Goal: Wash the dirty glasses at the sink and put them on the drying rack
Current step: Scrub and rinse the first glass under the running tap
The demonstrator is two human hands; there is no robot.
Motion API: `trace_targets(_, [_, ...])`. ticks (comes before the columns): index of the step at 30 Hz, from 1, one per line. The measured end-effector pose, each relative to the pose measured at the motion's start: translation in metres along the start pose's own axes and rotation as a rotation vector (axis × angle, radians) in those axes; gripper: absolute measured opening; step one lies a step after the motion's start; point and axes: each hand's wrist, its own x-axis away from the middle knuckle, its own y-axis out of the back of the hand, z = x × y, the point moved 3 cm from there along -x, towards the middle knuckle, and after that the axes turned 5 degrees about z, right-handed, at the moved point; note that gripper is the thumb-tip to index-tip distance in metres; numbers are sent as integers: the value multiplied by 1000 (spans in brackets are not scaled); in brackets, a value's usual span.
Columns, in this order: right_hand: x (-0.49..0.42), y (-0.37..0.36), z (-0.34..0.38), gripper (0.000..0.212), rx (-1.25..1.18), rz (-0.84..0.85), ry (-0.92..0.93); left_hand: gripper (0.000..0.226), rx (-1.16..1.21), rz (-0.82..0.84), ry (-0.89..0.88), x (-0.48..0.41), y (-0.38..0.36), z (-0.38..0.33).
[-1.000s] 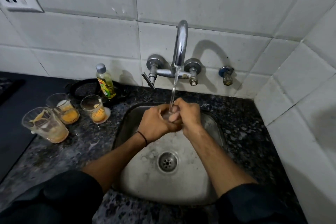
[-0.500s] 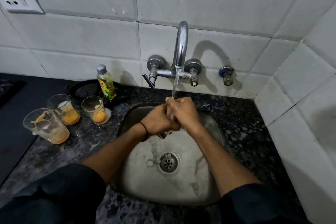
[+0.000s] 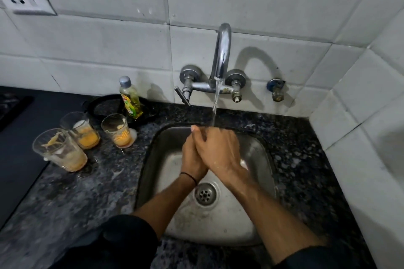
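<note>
**A:** While water runs from the tap [image 3: 223, 50] into the sink [image 3: 218, 225], how far along does the washing look from the head view?

**B:** Hardly begun, I judge. The near glass [image 3: 118, 131], the middle glass [image 3: 83, 130] and the far glass [image 3: 60, 150] all stand on the counter [image 3: 87, 192] left of the sink. Each has orange dregs in the bottom. No clean glass shows anywhere, and no drying rack is in view. All three are left to wash and rack.

**A:** And the hands?

**B:** Both are over the sink, just under the stream [image 3: 215, 105]. The right hand [image 3: 220, 150] lies pressed over the left hand [image 3: 192, 157], with the fingers laid flat against each other rather than pinching. Neither holds a glass. It looks like the hands themselves are being rinsed.

**A:** So where do the glasses sit relative to them?

**B:** All are to the left of the sink and apart from both hands. The near glass stands just beside the sink's left rim, so the left hand has the shortest reach to it. The other two stand further left. A soap bottle [image 3: 131, 100] stands behind the near glass, beyond the sink's back-left corner.
</note>
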Motion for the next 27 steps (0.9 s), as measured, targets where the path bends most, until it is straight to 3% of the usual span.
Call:
trace_targets(1, [-3,3,3,53,-7,57,-74,21,39,-42,31,2,-2,2])
trace_targets(3, [-4,15,1,48,133,132,52,23,43,55,4,0,-4,3])
trace_targets(6, [2,27,-12,40,260,292,395,33,99,408,-72,-23,10,11])
trace_targets(8, [3,26,-24,37,208,386,433,39,69,575,-115,-33,16,17])
trace_targets(9, [3,25,-26,40,149,387,376,33,25,531,-105,-31,15,17])
trace_targets(11, [-4,23,-20,52,-87,293,99,24,-37,294,-40,-18,6,10])
trace_targets(13, [-14,18,-12,63,-149,245,-160,42,18,131,85,-4,-8,0])
trace_targets(14, [-16,19,-7,67,-85,243,-174,51,83,117,106,-2,-11,0])
trace_targets(15, [-17,17,-6,67,-27,250,-140,55,125,140,114,-5,-10,3])
trace_targets(17, [-10,18,-9,59,30,252,69,41,76,298,49,-18,7,8])
trace_targets(20, [-1,10,-28,41,-155,258,385,41,-202,595,-103,-40,30,6])
trace_targets(21, [-2,3,-34,38,-289,235,352,41,-195,662,-90,-40,33,1])
trace_targets(23, [-9,-4,-41,40,-670,109,90,32,-79,686,5,-40,32,-10])
trace_targets(27, [-14,-27,-47,36,-1364,-168,-538,39,-11,487,23,-45,31,-15])
